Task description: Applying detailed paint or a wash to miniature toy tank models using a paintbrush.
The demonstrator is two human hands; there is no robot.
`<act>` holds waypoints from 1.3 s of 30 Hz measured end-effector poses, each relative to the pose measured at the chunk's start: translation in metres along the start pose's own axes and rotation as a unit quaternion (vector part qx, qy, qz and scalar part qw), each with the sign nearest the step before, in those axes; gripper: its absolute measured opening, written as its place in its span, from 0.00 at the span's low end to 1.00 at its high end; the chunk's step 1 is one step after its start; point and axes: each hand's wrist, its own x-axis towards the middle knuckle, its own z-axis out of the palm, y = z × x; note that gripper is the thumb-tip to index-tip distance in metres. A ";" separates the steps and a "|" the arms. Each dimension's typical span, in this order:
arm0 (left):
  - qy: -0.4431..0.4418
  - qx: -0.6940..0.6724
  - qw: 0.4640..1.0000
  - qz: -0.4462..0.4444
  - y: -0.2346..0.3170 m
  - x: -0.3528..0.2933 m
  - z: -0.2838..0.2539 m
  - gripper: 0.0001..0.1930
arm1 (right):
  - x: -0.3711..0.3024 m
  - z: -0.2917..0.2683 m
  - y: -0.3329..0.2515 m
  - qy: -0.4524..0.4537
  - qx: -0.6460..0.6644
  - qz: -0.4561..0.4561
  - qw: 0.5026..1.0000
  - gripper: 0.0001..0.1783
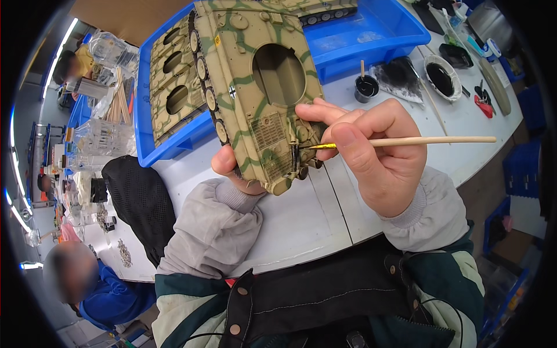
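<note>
A model tank hull (232, 87) in tan and green camouflage, with a large round opening in its top, is held tilted in front of me. My left hand (225, 161) grips it from below at the left rear side; most of those fingers are hidden under it. Between the thumb and fingers of my right hand (380, 151) is a thin paintbrush (429, 141) with a pale wooden handle. Its tip touches or nearly touches a black part (295, 153) on the rear deck, beside the grilles. One right finger rests against the hull near the round opening.
Behind the hull, a blue tray (365, 40) holds more camouflaged hulls (177, 75). To the right stand a small cup of black paint (366, 87) and a white bowl with black liquid (441, 78). A black mesh cloth (139, 203) lies left. Another person (116, 296) sits at the lower left.
</note>
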 end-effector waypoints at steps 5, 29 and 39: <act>0.015 0.000 1.000 0.025 -0.003 -0.010 -0.015 0.43 | -0.001 0.000 0.000 -0.003 -0.003 -0.007 1.000 0.05; 0.043 -0.043 0.997 0.055 -0.003 -0.014 -0.018 0.39 | 0.000 -0.003 -0.005 -0.047 -0.036 -0.012 0.998 0.07; 0.016 -0.020 0.998 0.050 -0.001 -0.013 -0.022 0.39 | 0.002 -0.009 -0.007 -0.119 -0.076 -0.012 0.990 0.03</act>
